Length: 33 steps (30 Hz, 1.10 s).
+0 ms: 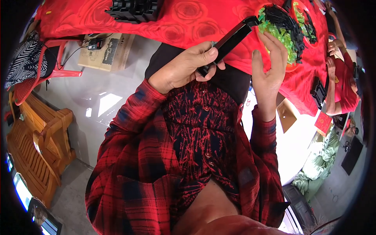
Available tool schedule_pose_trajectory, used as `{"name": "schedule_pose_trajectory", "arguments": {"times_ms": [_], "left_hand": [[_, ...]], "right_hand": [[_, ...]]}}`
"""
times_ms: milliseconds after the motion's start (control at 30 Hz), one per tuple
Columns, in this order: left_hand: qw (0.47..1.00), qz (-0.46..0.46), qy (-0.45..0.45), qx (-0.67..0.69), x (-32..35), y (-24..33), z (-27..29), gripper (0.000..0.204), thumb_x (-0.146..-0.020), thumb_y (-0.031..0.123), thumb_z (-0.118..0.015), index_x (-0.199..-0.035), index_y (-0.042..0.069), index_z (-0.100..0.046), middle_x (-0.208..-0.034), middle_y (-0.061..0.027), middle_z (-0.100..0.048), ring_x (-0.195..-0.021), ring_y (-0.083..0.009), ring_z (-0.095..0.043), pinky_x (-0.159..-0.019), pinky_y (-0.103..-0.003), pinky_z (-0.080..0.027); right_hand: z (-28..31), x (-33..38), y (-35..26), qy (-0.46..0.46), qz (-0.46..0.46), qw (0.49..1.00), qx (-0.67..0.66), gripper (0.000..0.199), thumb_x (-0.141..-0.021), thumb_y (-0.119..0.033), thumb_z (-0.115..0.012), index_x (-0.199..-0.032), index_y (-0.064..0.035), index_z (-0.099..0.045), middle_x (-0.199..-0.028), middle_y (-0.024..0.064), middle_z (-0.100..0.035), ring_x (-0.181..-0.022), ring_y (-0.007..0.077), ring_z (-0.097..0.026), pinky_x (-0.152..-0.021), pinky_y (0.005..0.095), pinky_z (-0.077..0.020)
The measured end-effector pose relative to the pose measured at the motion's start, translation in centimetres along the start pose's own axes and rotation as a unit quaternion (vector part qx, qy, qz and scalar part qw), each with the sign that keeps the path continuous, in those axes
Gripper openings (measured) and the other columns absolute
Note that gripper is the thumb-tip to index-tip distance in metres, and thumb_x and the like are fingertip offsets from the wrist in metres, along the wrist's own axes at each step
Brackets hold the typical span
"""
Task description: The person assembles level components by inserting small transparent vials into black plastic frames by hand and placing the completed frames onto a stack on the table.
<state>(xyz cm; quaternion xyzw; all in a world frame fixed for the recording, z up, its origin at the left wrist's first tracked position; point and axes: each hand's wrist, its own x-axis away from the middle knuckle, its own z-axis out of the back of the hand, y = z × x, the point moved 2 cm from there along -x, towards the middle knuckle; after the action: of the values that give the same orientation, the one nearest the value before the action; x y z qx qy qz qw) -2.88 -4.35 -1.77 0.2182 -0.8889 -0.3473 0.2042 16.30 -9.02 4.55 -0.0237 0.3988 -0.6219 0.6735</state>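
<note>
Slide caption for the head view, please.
Left hand grips a long black part; open right hand beside its far end.

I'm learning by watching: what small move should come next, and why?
I'd probably close the right hand on the far end of the black strip: the left hand grips its near end, while the right looks empty and open just beside the far end.

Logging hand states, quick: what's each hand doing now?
Left hand: closed, holding a long black piece.
Right hand: open, near the piece's far end.
</note>
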Motion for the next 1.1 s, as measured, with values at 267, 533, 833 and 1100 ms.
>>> {"name": "schedule_pose_trajectory", "arguments": {"times_ms": [267,533,833,1100], "left_hand": [[0.996,-0.041,0.005,-0.075,-0.3,-0.3,-0.7,0.048,-0.101,0.042,-0.054,-0.129,0.004,-0.044,-0.099,-0.006,-0.06,-0.064,-0.0074,-0.052,-0.052,-0.02,-0.037],[0.975,-0.044,0.032,-0.218,-0.4,-0.8,-1.2,0.041,-0.101,0.037,-0.055,-0.123,0.004,-0.043,-0.087,0.0003,-0.053,-0.066,-0.005,-0.054,-0.052,-0.019,-0.039],[0.976,-0.054,0.053,-0.204,-0.5,-1.0,-1.0,0.044,-0.101,0.035,-0.056,-0.127,0.002,-0.041,-0.078,0.0001,-0.052,-0.064,-0.0047,-0.051,-0.053,-0.021,-0.039],[0.986,-0.061,0.106,-0.11,-1.1,-2.1,-0.2,0.044,-0.097,0.034,-0.063,-0.125,0.004,-0.047,-0.088,-0.0001,-0.055,-0.063,-0.0061,-0.051,-0.052,-0.02,-0.035]], "right_hand": [[-1.5,0.4,-0.7,-0.013,0.018,0.997,0.079,0.04,-0.072,-0.011,-0.077,-0.11,-0.0053,-0.065,-0.133,0.0144,-0.049,-0.121,0.0365,-0.042,-0.104,0.0492,-0.029],[-3.2,0.2,-0.7,-0.076,-0.055,0.99,0.106,0.053,-0.067,-0.018,-0.079,-0.113,0.0007,-0.059,-0.143,0.0197,-0.037,-0.127,0.0404,-0.036,-0.106,0.0545,-0.0248],[-4.2,0.4,0.0,-0.088,-0.065,0.993,0.035,0.055,-0.068,-0.017,-0.079,-0.114,0.0032,-0.056,-0.145,0.023,-0.034,-0.131,0.0405,-0.034,-0.108,0.053,-0.0237],[-6.2,1.0,1.2,-0.063,-0.111,0.991,0.032,0.063,-0.065,-0.014,-0.08,-0.119,0.0038,-0.052,-0.144,0.0266,-0.034,-0.132,0.0407,-0.034,-0.107,0.0527,-0.0233]]}}
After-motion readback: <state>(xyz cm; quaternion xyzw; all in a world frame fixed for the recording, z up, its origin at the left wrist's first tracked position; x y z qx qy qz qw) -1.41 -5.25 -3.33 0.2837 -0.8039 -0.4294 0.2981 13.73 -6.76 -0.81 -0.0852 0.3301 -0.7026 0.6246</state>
